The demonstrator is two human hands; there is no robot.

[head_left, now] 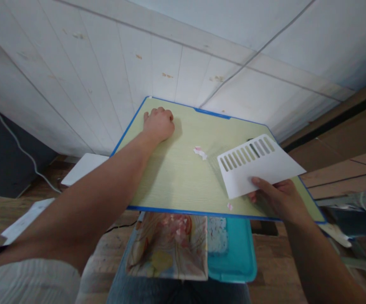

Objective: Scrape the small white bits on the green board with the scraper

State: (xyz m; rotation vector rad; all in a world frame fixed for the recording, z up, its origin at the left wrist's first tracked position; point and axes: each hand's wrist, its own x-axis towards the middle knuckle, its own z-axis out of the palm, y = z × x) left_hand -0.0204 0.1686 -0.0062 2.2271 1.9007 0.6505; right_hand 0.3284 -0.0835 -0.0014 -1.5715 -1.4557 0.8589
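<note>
My right hand (279,196) grips a white sheet (265,171) with a row of rounded slots cut along one edge. The thumb lies on top and the fingers are underneath. The sheet is tilted above the right part of a pale green tabletop (176,177) with a blue rim. On the far left of that tabletop rests my left hand (159,123), its fingers curled in; whatever they may hold is hidden. Small torn pink-and-white paper scraps (200,153) lie between the hands. Another scrap (230,206) is near the front edge. Part of a dark object (250,139) shows behind the sheet.
Below the front edge are a patterned fabric-lined box (198,261) with pink scraps inside and a turquoise tray (233,268). A white panelled wall (167,63) with a cable (249,61) borders the back. Cardboard boxes (344,145) stand at right.
</note>
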